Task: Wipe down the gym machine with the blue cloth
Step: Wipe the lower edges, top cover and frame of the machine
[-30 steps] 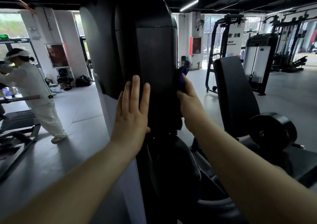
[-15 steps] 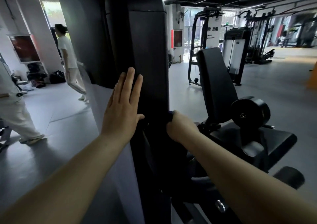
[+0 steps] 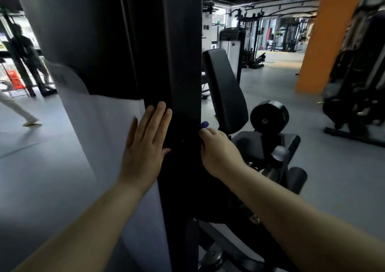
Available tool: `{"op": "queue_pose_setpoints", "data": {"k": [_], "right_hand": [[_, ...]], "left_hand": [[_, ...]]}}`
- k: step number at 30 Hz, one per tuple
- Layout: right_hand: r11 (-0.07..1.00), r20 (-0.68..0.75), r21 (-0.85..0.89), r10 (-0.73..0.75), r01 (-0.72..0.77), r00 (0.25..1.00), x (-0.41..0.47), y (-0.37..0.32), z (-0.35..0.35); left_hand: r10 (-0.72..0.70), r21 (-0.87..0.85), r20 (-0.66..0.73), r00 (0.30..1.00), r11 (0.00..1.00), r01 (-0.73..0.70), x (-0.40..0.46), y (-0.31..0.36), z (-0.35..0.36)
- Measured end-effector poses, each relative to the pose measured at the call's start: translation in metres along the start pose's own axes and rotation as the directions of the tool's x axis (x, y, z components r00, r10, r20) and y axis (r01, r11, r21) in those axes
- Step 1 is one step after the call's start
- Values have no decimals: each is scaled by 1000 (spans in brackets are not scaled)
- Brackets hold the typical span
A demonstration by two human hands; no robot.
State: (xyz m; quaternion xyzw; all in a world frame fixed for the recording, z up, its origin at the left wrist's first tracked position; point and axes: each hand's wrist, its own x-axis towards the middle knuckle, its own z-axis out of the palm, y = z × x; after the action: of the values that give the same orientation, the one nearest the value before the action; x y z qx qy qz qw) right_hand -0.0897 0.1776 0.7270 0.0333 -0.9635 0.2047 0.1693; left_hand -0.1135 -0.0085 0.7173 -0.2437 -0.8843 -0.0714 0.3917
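Here, head view only. The gym machine (image 3: 183, 63) fills the centre: a tall black upright column with a grey-white shroud (image 3: 100, 125) on its left side. The left hand (image 3: 145, 144) lies flat against the column's front, fingers straight and together. The right hand (image 3: 218, 150) is curled at the column's right edge, gripping the blue cloth (image 3: 203, 124); only a small tip shows above the knuckles, the rest is hidden by the hand. Just behind that hand stand a black back pad (image 3: 225, 92), a round roller pad (image 3: 269, 115) and a seat (image 3: 260, 144). An orange pillar (image 3: 320, 42) stands far right. A blurred person (image 3: 27, 50) stands far left.
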Motion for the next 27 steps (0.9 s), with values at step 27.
{"op": "queue_pose_setpoints", "data": {"k": [27], "right_hand": [[953,118,-274,-100,129,988,8,-4,-22]], "left_hand": [[113,-40,77,991,993,-110,-5,-15,-8]]}}
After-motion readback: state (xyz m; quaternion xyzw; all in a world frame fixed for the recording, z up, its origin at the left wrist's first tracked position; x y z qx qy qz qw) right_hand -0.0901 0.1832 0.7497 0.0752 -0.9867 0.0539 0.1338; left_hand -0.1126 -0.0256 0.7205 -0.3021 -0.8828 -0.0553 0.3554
